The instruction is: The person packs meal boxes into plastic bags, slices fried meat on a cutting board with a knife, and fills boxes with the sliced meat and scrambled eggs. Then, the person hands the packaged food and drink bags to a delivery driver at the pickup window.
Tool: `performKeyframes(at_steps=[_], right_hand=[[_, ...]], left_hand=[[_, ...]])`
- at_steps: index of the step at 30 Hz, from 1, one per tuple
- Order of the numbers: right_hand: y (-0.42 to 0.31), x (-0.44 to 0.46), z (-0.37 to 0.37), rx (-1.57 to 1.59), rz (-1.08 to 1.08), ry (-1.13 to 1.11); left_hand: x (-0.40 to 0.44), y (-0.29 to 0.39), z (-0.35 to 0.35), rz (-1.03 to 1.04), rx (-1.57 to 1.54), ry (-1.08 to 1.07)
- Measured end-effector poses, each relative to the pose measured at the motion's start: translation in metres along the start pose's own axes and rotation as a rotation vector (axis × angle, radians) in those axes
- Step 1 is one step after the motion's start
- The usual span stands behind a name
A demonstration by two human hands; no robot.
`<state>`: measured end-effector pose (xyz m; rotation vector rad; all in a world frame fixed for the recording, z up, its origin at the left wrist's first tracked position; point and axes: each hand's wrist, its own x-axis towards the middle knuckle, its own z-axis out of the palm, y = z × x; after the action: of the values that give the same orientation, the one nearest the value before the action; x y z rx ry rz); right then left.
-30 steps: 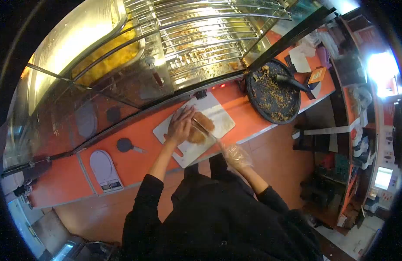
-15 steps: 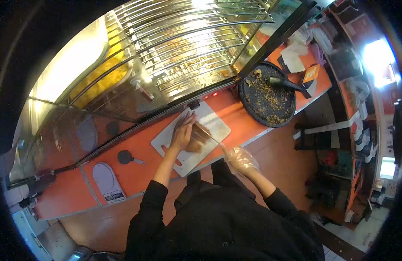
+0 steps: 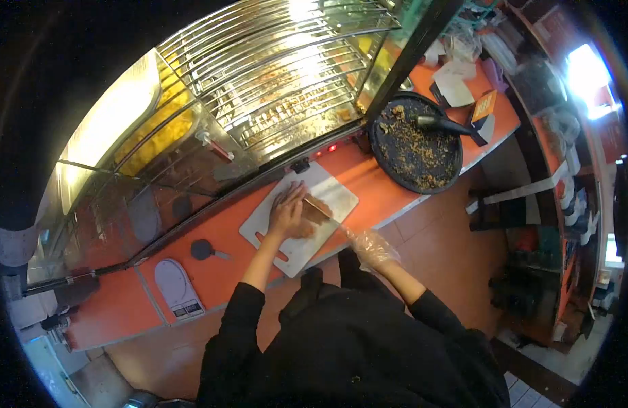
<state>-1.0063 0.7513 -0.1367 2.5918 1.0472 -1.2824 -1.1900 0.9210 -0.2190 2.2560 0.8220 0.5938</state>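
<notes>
My left hand [image 3: 285,213] lies over the left part of a flat brown piece of food [image 3: 302,229], its fingers stretched out and pressing down. That food rests on a white cutting board [image 3: 263,221] with a slot handle. In a clear plastic glove, my right hand [image 3: 371,248] is closed around the handle of a knife [image 3: 326,213]. The blade reaches up and left across the food, with its tip close to my left fingers. What lies beneath my left palm is hidden.
Behind the board stands a glass display case with a wire rack [image 3: 286,75] and yellow food [image 3: 157,126]. A black round pan [image 3: 422,180] of crumbs holds a black scoop [image 3: 439,126]. Leftward are a kitchen scale [image 3: 176,285] and a small dark round tool [image 3: 202,249].
The view has shifted slightly. Both hands remain at the board, and the knife still lies across the food, with little visible movement against it.
</notes>
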Motion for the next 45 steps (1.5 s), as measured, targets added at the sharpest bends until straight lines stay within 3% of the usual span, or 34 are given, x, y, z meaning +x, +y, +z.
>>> performKeyframes(at_steps=[2, 4, 6, 8, 11, 13, 17, 20, 21, 24, 25, 28, 29, 31, 34, 35, 38, 40, 45], right_hand=[[-0.009, -0.010, -0.022, 0.094, -0.011, -0.028], [-0.011, -0.021, -0.028, 0.057, -0.143, -0.052], [-0.012, -0.039, -0.034, -0.215, -0.451, 0.173], [-0.039, -0.080, -0.056, -0.041, -0.044, -0.036], [-0.040, -0.087, -0.033, 0.022, -0.258, -0.016], [-0.048, -0.082, -0.027, 0.052, -0.166, -0.057], [-0.048, -0.066, -0.012, 0.037, -0.181, -0.052], [-0.031, -0.039, 0.030, -0.117, -0.321, -0.169], [-0.030, -0.031, 0.040, -0.186, -0.400, -0.011], [-0.042, -0.022, 0.027, -0.176, -0.444, 0.079], [-0.051, -0.030, 0.005, -0.118, -0.329, -0.134], [-0.026, -0.010, 0.034, -0.005, -0.196, -0.050], [-0.010, 0.007, 0.038, -0.311, -0.541, 0.136], [0.001, 0.010, 0.059, -0.656, -0.716, 0.121], [-0.032, -0.047, -0.002, -0.684, -0.781, 0.076], [-0.048, -0.067, -0.017, -0.590, -0.676, -0.047], [-0.049, -0.069, -0.011, -0.490, -0.623, -0.155], [-0.022, -0.029, 0.037, -0.477, -0.626, -0.099], [-0.043, -0.045, 0.024, -0.213, -0.469, -0.102]], left_hand=[[0.006, 0.003, 0.003, 0.019, 0.007, 0.014], [0.005, 0.001, -0.002, -0.150, -0.231, -0.078], [0.003, 0.022, -0.025, -0.120, -0.215, -0.077], [-0.012, 0.028, -0.040, 0.053, -0.285, 0.125], [-0.034, 0.015, -0.038, -0.016, -0.274, 0.111], [-0.041, 0.001, -0.034, -0.031, -0.284, 0.114], [-0.045, -0.009, -0.029, -0.063, -0.210, 0.055], [-0.057, -0.023, -0.024, -0.037, -0.141, 0.085], [-0.051, -0.024, -0.027, -0.031, -0.104, 0.108], [-0.048, -0.025, -0.032, -0.019, -0.049, 0.149], [-0.050, -0.023, -0.032, -0.013, -0.037, 0.147], [-0.043, -0.025, -0.028, 0.041, -0.045, 0.149], [-0.036, -0.029, -0.029, 0.025, -0.014, 0.149], [-0.052, -0.025, -0.035, -0.024, -0.046, 0.090], [-0.054, -0.006, -0.050, -0.027, -0.098, 0.151], [-0.050, -0.002, -0.055, -0.021, -0.094, 0.148], [-0.064, 0.004, -0.051, -0.053, -0.131, 0.170], [-0.068, -0.013, -0.033, -0.088, -0.119, 0.126], [-0.072, -0.029, -0.026, 0.041, -0.154, 0.191]])
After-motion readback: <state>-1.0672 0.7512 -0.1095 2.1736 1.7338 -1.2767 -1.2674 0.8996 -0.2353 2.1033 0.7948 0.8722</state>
